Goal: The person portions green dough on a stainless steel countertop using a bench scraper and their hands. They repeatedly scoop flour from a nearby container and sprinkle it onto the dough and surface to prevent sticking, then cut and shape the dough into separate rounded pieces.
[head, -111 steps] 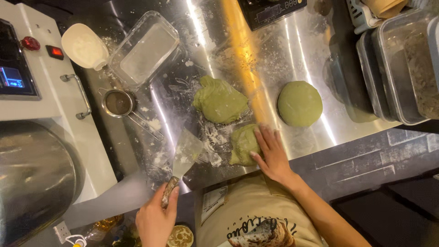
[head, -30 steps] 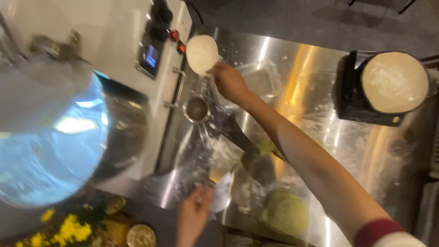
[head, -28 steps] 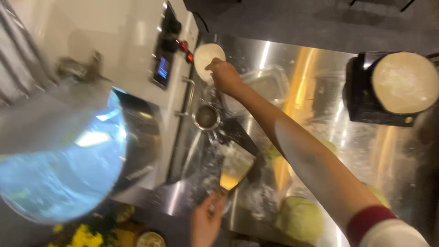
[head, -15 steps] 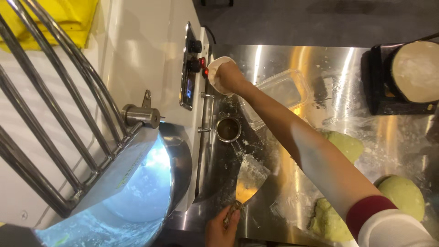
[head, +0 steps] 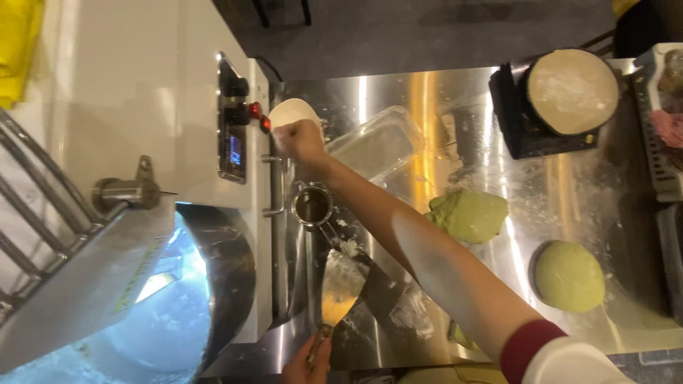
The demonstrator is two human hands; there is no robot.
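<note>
1. Nearest, at the bottom edge, the left hand (head: 307, 361) is clenched round the handle of a metal bench scraper (head: 340, 286), whose flour-smeared blade lies on the steel table (head: 398, 92).
2. Just beyond the blade stands a small metal cup (head: 313, 206) with a dark inside; what it holds cannot be told.
3. To the right, on the floured table, lie two green dough pieces: a rough, torn lump (head: 469, 213) and, nearer the right edge, a smooth round ball (head: 569, 276), the two apart from each other.
4. Further on, a clear rectangular tub (head: 377, 146) lies tilted, dusted white inside.
5. At the far left of the table the right hand (head: 299, 140) reaches into a small white bowl (head: 293, 112) of flour beside the mixer's control panel; the fingers curl, but whether they pinch any flour cannot be told.
6. Farthest right, a round flour-dusted plate (head: 573, 91) sits on a black scale (head: 516, 117).
7. At left, the mixer's steel bowl (head: 213, 284) shines under a guard.
</note>
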